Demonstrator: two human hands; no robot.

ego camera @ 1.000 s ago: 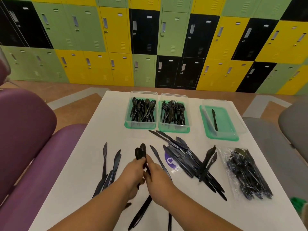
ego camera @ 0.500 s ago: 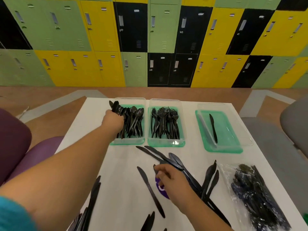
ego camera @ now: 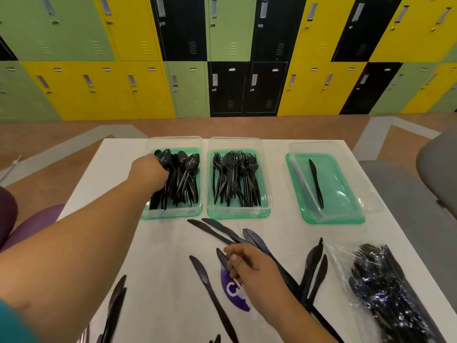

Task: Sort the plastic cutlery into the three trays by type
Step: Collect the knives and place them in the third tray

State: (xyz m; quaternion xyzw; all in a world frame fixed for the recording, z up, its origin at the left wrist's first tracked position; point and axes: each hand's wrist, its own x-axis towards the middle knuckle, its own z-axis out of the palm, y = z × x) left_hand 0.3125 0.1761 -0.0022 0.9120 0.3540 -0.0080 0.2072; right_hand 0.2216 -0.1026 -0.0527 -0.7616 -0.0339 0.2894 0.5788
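Three clear trays with green bases stand at the far side of the white table. The left tray (ego camera: 173, 214) holds several black spoons (ego camera: 185, 177). My left hand (ego camera: 148, 170) reaches into it and grips a bunch of spoons at its left side. The middle tray (ego camera: 237, 212) is full of black forks (ego camera: 235, 179). The right tray (ego camera: 329, 219) holds one black knife (ego camera: 316, 184). My right hand (ego camera: 249, 266) is low over the loose black knives (ego camera: 222, 233) in the table's middle, pinching one knife's blade (ego camera: 222, 258).
A clear plastic bag of black cutlery (ego camera: 385, 293) lies at the right front. More knives (ego camera: 116, 300) lie at the left front. A purple round sticker (ego camera: 232, 293) marks the table. Purple seating is at left, a grey chair (ego camera: 437, 169) at right, lockers behind.
My left hand carried the spoons from the table's middle to the left tray and has lowered into it. My right hand shifted to the knife pile and took hold of a knife.
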